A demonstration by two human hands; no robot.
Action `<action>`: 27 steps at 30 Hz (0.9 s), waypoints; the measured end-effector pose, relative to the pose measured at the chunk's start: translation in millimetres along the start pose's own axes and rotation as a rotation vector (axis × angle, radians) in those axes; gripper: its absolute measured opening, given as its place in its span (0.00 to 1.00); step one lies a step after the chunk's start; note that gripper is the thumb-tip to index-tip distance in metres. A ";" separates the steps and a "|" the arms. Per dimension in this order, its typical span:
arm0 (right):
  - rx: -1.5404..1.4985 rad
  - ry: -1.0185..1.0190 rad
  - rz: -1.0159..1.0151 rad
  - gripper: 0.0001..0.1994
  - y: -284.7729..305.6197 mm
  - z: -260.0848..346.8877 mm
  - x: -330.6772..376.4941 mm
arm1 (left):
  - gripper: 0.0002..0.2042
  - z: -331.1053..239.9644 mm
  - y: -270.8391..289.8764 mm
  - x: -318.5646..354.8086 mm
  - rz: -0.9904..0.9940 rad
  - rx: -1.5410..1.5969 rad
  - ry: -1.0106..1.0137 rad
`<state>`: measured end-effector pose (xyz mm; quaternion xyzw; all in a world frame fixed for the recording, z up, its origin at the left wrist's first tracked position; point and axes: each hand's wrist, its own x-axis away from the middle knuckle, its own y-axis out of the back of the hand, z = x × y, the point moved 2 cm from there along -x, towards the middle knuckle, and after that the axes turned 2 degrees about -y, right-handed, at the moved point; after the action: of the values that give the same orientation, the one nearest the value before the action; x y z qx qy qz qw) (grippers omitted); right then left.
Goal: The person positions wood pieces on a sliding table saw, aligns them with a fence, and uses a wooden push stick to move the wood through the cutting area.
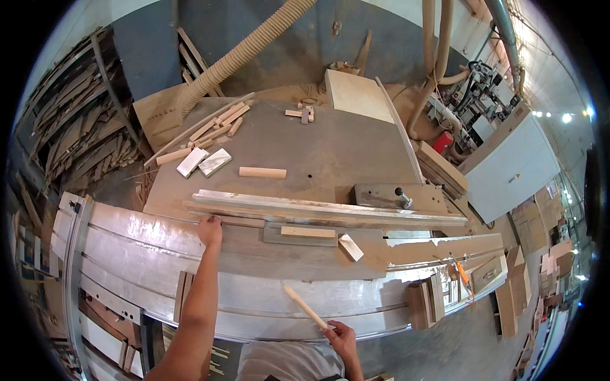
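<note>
Fence of silver metal and brown wood, long and straight, is the reference for all positions. On the near side of the fence, well apart from it, the right hand has thumb and fingers closed on the near end of a slender, pale wooden stick; the free end points toward the fence. At the left part of the fence, near side, the left hand meets the left end of a narrow brown wooden strip; whether its curled fingers grip or only press cannot be told. The strip lies along the fence. A pale rectangular wooden block lies in front of the fence; a pale wooden rod lies beyond it. Expected handling: stick and strip should be light and stiff, possibly slippery if dusty; the thin stick may snap if bent. Take each by one end, fingertips on opposite sides.
</note>
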<state>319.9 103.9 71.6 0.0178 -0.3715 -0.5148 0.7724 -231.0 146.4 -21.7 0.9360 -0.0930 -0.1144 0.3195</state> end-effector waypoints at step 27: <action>0.187 0.237 0.273 0.16 25.1 -2.7 -38.6 | 0.17 74.8 264.6 265.7 -0.451 1.076 0.701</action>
<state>333.7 145.9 58.5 0.0993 -0.3230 -0.3631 0.8683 -24.1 -168.5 43.5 0.9429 0.1694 0.1939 -0.2111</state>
